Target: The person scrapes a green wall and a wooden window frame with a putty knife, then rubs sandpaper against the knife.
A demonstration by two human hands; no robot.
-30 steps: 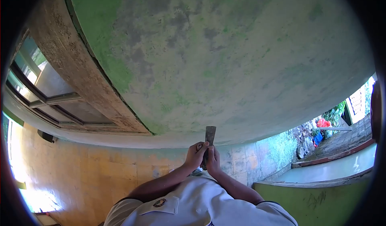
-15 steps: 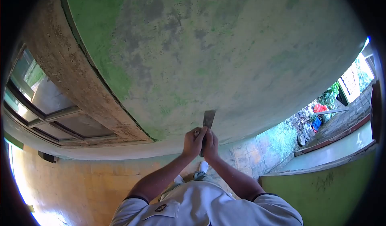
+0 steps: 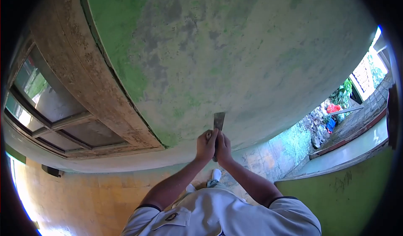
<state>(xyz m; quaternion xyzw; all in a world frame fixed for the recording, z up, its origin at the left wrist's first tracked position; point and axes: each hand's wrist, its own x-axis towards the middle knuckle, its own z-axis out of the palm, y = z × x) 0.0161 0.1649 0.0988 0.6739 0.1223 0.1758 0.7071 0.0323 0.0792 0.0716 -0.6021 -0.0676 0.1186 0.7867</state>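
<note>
A scraper [image 3: 218, 120] with a flat, dull metal blade points up at the wall, its tip on or very close to the surface. My left hand [image 3: 205, 147] and my right hand [image 3: 224, 147] are closed together around its lower part, thumbs near the blade. A small rounded brown end pokes out at the top of my left fist; what it belongs to I cannot make out. The wall [image 3: 243, 59] has patchy green paint with whitish and grey areas. Most of the handle is hidden by my fingers.
At the left is a worn wooden window frame [image 3: 100, 84] with glass panes. Below lies a tiled floor [image 3: 109, 189]. A low green wall [image 3: 336, 189] stands at the right, with rubble, plants and a red item [image 3: 333, 108] beyond it.
The view has shifted a little, so wall and window frame sit slightly further right. Both hands keep their hold on the scraper, which looks slightly more upright.
</note>
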